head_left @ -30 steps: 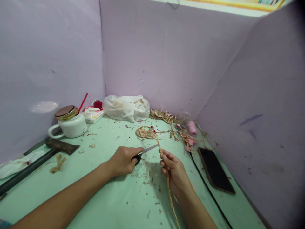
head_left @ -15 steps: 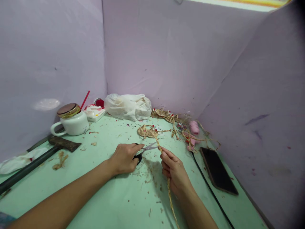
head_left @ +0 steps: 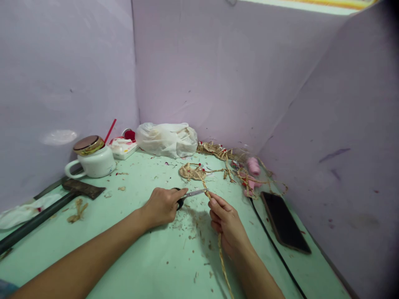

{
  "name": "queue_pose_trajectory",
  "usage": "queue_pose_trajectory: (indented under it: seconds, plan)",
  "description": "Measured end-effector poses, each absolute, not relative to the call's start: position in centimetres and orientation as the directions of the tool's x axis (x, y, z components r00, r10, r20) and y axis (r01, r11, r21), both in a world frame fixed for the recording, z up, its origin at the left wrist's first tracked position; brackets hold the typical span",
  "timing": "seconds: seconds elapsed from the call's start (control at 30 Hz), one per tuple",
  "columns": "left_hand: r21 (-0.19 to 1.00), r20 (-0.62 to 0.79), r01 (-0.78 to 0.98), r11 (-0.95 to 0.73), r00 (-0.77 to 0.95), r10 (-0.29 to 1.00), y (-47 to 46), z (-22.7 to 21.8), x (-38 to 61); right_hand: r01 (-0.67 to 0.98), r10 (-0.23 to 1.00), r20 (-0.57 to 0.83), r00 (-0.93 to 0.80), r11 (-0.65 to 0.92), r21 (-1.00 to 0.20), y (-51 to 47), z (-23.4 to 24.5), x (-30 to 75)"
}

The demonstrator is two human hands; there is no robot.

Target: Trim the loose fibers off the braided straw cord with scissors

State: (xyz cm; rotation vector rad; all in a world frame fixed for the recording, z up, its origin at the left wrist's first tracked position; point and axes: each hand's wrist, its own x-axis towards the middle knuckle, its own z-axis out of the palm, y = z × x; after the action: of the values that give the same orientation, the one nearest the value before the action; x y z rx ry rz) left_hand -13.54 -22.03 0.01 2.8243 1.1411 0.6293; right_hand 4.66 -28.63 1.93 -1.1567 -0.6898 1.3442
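My left hand [head_left: 162,205] grips black-handled scissors [head_left: 190,194], the blades closed on a braided straw cord [head_left: 204,187] just beyond my right fingertips. My right hand [head_left: 227,222] pinches that cord, which runs back past my wrist as a long braid [head_left: 223,265]. The cord leads forward to a small woven straw piece with red beads [head_left: 190,171] on the green table [head_left: 146,257].
A white lidded mug [head_left: 92,160], a hammer [head_left: 46,209] and a white plastic bag [head_left: 166,139] sit at the left and back. More straw work [head_left: 218,151], pink thread spools [head_left: 253,166], a dark phone [head_left: 284,222] and a black cable [head_left: 274,249] lie to the right. Purple panels wall three sides.
The scissors' blades opened around the cord and have now closed on it. Both hands stayed in nearly the same place.
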Motion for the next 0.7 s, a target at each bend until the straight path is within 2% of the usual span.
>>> queue_pose_trajectory:
  seconds: [0.1,0.2,0.3,0.37,0.47,0.53,0.63,0.7]
  plan:
    - [0.25,0.36,0.629,-0.737,0.646,0.673,-22.1,0.1,-13.5,-0.383,0.96,-0.228,0.163,-0.152,-0.911,-28.6,1.9,4.7]
    - [0.496,0.377,0.567,-0.657,0.541,0.752,-22.0,0.2,-13.1,-0.396,0.96,-0.231,0.16,-0.152,-0.906,-28.5,1.8,4.7]
    - [0.84,0.266,0.379,-0.388,0.335,0.904,-21.8,0.5,-12.6,-0.373,0.962,-0.233,0.145,-0.165,-0.913,-28.6,1.8,4.6]
    - [0.967,0.1,0.206,-0.15,0.235,0.967,-21.7,0.8,-12.2,-0.314,0.959,-0.243,0.144,-0.188,-0.93,-28.6,1.8,4.4]
    - [0.996,-0.094,0.016,0.093,0.192,0.977,-21.7,1.3,-11.9,-0.105,0.962,-0.181,0.205,-0.162,-0.981,-28.7,1.5,4.2]
    - [0.982,-0.16,-0.071,0.176,0.197,0.967,-21.8,1.4,-11.7,0.11,0.972,-0.018,0.235,-0.045,-0.993,-28.9,1.2,4.0]
    - [0.953,-0.235,-0.151,0.264,0.185,0.954,-21.7,1.3,-11.3,0.406,0.951,0.265,0.162,0.18,-0.896,-29.4,0.6,3.6]
    - [0.941,-0.263,-0.17,0.291,0.172,0.949,-21.4,1.3,-11.0,0.527,0.928,0.363,0.081,0.269,-0.806,-29.9,0.4,3.2]
